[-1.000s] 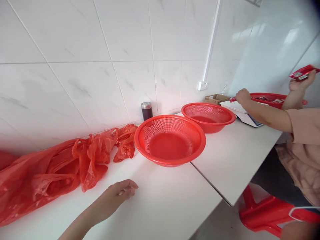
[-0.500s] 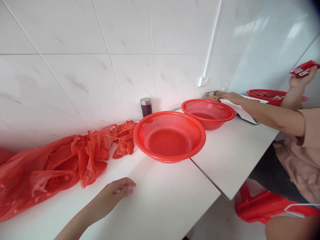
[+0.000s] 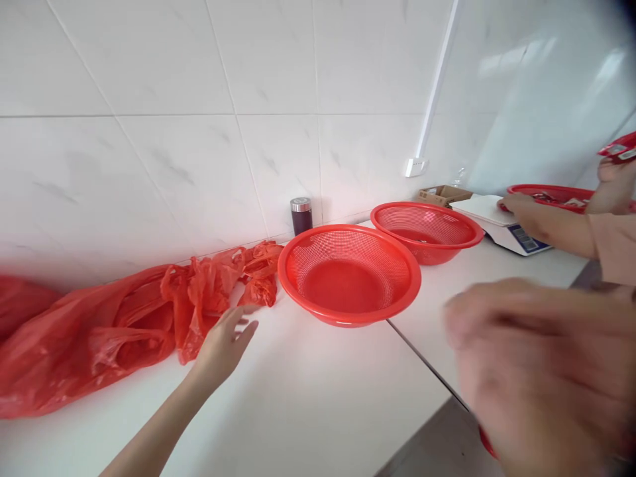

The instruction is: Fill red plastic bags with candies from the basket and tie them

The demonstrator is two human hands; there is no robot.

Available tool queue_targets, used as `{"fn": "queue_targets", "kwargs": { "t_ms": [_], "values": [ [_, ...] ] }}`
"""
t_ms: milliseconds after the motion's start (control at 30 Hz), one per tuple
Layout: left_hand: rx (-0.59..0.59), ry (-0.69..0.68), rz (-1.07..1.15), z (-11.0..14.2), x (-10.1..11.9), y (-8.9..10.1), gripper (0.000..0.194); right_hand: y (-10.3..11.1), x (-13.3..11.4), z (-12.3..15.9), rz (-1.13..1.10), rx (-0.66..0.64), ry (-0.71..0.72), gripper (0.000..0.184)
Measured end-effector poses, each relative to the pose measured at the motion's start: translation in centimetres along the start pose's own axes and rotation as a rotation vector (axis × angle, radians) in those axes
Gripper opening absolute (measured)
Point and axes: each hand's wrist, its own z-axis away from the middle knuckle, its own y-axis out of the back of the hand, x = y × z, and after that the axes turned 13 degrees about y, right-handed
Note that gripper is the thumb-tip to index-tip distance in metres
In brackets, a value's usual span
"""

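My left hand (image 3: 229, 341) is open beside the crumpled red plastic bags (image 3: 134, 324); its fingers reach toward them, the thumb apart. I cannot tell whether the fingertips touch the plastic. At the lower right, close to the camera, my right hand (image 3: 536, 371) is smeared by motion, so its fingers do not read clearly. Between and beyond my hands, a red perforated plastic basket (image 3: 348, 318) stands on the white table (image 3: 308, 404). Its bottom holds nothing that I can see.
Behind stand a second red basket (image 3: 437, 255), a dark thermos (image 3: 301, 217) and a cardboard box (image 3: 444, 195). A co-worker's arm (image 3: 556, 222) reaches to a white scale (image 3: 517, 235), near another red basket (image 3: 551, 190). A seam (image 3: 422, 361) runs between the tables.
My left hand has moved up toward the bags and its fingers have spread. My right hand has come up at the lower right. The co-worker's near arm has shifted right across the scale.
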Motion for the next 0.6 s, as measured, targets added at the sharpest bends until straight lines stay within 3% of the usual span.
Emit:
{"fn": "queue_targets", "kwargs": {
  "t_ms": [67,133,200,233,300,400,500,600],
  "values": [
    [0.137,-0.024,-0.071,-2.2,0.2,-0.9,0.049,-3.9,-0.4,3.4,0.038,-0.176,-0.039,0.024],
    [0.168,-0.016,-0.139,-4.4,0.5,-2.1,0.059,-7.4,0.1,6.3,-0.095,-0.42,-0.06,0.021],
    [0.152,-0.012,-0.215,-5.8,0.5,-3.0,0.051,-9.6,1.4,8.4,-0.158,-0.689,-0.174,0.035],
    [0.138,-0.017,-0.247,-6.1,0.5,-3.1,0.04,-10.3,2.1,9.0,-0.166,-0.762,-0.243,0.04],
    [0.11,-0.041,-0.296,-5.7,0.0,-3.0,0.023,-11.2,3.5,9.7,-0.167,-0.816,-0.344,0.046],
    [0.078,-0.073,-0.335,-3.4,-1.3,-2.0,0.025,-13.3,5.2,9.2,-0.148,-0.815,-0.297,0.054],
    [0.082,-0.075,-0.354,-0.7,-2.7,-1.5,0.025,-18.1,6.9,7.3,-0.038,-0.784,-0.151,0.056],
    [0.151,-0.076,-0.365,1.3,-3.6,-2.2,0.018,-24.3,9.1,4.7,0.1,-0.716,-0.151,0.051]
  ]
}}
